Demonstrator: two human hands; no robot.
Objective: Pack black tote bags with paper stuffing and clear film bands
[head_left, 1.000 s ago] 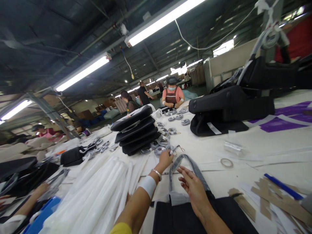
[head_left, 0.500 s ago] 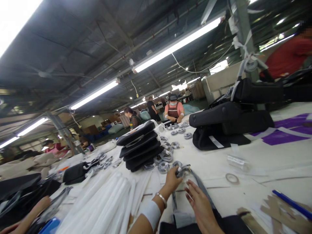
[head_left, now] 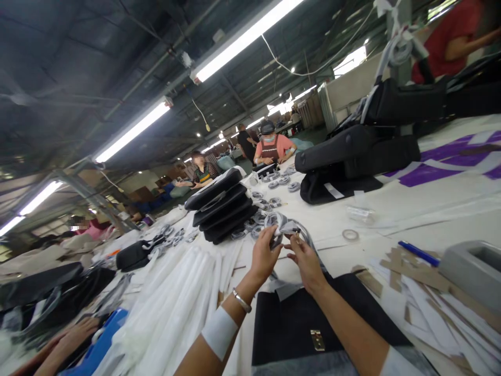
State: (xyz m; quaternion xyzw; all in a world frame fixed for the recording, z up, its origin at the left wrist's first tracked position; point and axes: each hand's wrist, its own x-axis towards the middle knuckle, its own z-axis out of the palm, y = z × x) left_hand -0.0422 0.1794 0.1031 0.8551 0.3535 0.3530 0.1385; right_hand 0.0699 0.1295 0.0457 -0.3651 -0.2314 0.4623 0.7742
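My left hand (head_left: pixel 266 250) is closed on a grey wrapped strap (head_left: pixel 287 225), just beyond a black bag. Close beside it on the right, my right hand (head_left: pixel 305 256) pinches the strap's end near a small metal fitting. The black bag (head_left: pixel 289 324) lies flat on the table below my wrists, with a gold clasp (head_left: pixel 317 340) on its front. The strap loops down from my hands to the bag's top edge, where grey wrapping shows.
Black bags (head_left: pixel 223 209) are stacked ahead beside coiled straps (head_left: pixel 273 185). White padding rolls (head_left: pixel 172 308) lie left, near another person's hands (head_left: pixel 74 334) and a blue object (head_left: pixel 97 339). Right are a tape roll (head_left: pixel 350 235), blue pen (head_left: pixel 419 253), cardboard strips and grey box (head_left: pixel 475 271).
The view has tipped down, showing more of the black bag and its clasp. My right hand, open before, has come up beside my left and now pinches the strap end.
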